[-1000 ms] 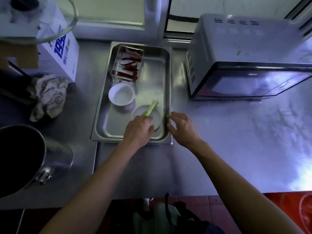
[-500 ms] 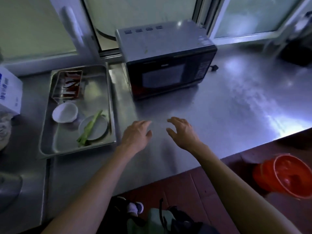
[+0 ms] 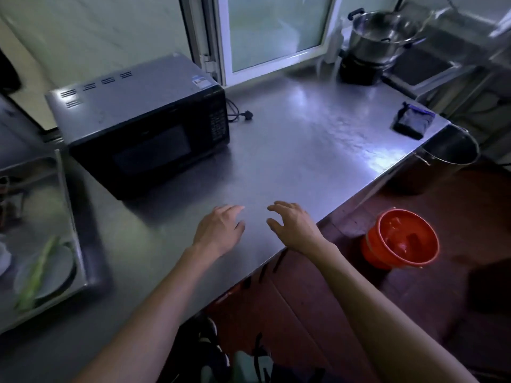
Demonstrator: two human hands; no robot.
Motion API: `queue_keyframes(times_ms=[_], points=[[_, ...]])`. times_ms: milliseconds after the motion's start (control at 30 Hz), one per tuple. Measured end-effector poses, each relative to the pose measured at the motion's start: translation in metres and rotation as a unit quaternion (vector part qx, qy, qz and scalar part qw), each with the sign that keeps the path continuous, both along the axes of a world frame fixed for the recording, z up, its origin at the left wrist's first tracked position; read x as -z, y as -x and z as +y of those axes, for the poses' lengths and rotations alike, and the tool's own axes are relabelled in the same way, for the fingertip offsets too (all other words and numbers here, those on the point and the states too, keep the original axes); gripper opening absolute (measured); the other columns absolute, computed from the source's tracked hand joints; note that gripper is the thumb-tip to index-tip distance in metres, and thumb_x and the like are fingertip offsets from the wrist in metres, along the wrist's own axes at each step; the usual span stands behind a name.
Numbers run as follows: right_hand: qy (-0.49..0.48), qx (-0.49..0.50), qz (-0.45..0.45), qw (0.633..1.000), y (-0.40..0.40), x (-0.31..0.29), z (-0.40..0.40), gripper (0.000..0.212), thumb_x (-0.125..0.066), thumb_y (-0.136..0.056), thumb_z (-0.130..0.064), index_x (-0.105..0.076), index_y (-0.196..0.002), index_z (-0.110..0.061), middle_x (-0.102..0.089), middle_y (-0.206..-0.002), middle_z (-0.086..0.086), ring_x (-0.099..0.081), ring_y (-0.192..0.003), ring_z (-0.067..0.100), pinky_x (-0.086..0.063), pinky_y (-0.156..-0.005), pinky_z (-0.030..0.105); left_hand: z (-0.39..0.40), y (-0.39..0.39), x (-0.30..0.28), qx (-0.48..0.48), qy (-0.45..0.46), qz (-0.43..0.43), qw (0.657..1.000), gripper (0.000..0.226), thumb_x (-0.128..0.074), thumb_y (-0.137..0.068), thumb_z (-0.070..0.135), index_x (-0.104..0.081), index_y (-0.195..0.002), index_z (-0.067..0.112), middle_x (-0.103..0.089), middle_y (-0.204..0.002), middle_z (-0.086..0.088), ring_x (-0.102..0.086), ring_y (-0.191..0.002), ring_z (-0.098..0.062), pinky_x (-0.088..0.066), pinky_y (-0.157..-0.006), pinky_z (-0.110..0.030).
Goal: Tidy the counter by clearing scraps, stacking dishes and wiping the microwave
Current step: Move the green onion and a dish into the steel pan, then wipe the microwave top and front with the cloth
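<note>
Microwave [image 3: 143, 125] on counter [image 3: 318, 150], tray [image 3: 74, 230] left, bucket [image 3: 403, 239] below right

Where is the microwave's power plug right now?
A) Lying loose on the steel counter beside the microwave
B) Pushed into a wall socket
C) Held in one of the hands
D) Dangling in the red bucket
A: the plug lies loose on the counter, just right of the microwave.

Head view, angled down, close over counter [image 3: 304, 150]

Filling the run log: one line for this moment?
left hand empty | right hand empty | both over counter | microwave unwiped
</note>
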State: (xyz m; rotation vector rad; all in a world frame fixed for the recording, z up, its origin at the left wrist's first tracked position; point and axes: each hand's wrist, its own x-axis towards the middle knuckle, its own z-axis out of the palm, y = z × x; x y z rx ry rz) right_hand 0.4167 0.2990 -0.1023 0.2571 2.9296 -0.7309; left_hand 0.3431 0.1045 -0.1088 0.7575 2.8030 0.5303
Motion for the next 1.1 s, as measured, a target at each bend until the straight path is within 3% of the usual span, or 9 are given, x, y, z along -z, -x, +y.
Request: queue_keyframes(times_ms=[433, 600, 767, 933, 1100], points=[[-0.017, 0.106, -0.052, 0.993, 0.009, 0.025, 0.113, 0.041, -0.057, -0.097, -0.035, -0.058, -0.136, -0.022, -0.055, -0.144, -0.002, -0.048, -0.131, 0.027, -0.042, -0.104, 0.044, 0.138, 0.056, 0.038, 0.097, -0.008, -0.069, 0.993, 0.045, -0.049, -0.097, 0.038, -0.051, -0.141, 0.027, -0.052, -0.144, 0.004, -0.047, -0.131, -0.019, -0.040, -0.106, -0.034], [0.008, 0.188, -0.023, 0.982, 0.005, 0.015, 0.158, 0.040, -0.060, -0.095, -0.031, -0.061, -0.133, -0.019, -0.057, -0.141, 0.002, -0.049, -0.132, 0.026, -0.041, -0.108, 0.046, 0.204, 0.073, 0.036, 0.173, 0.009, -0.070, 0.982, 0.045, -0.048, -0.098, 0.039, -0.050, -0.142, 0.027, -0.051, -0.145, 0.004, -0.047, -0.131, -0.020, -0.040, -0.104, -0.035], [0.007, 0.237, -0.019, 0.971, -0.025, 0.011, 0.211, 0.035, -0.061, -0.092, -0.022, -0.064, -0.127, -0.013, -0.064, -0.127, 0.004, -0.056, -0.120, 0.029, -0.048, -0.097, 0.049, 0.280, 0.064, 0.033, 0.241, 0.024, -0.067, 0.968, 0.045, -0.050, -0.097, 0.039, -0.051, -0.141, 0.029, -0.053, -0.144, 0.003, -0.049, -0.130, -0.021, -0.043, -0.102, -0.036], [0.012, 0.267, -0.018, 0.963, -0.060, 0.022, 0.280, 0.040, -0.059, -0.096, -0.029, -0.059, -0.134, -0.017, -0.056, -0.141, -0.001, -0.049, -0.129, 0.025, -0.044, -0.104, 0.045, 0.361, 0.042, 0.031, 0.278, 0.040, -0.067, 0.957, 0.044, -0.051, -0.097, 0.040, -0.052, -0.140, 0.029, -0.054, -0.143, 0.004, -0.050, -0.129, -0.021, -0.045, -0.100, -0.037], [0.019, 0.298, 0.010, 0.954, -0.092, 0.024, 0.355, 0.038, -0.060, -0.095, -0.029, -0.061, -0.131, -0.018, -0.058, -0.138, 0.001, -0.051, -0.127, 0.027, -0.047, -0.100, 0.048, 0.433, 0.021, 0.025, 0.288, 0.066, -0.060, 0.954, 0.043, -0.052, -0.096, 0.043, -0.053, -0.138, 0.033, -0.057, -0.140, 0.004, -0.054, -0.126, -0.022, -0.046, -0.098, -0.039]])
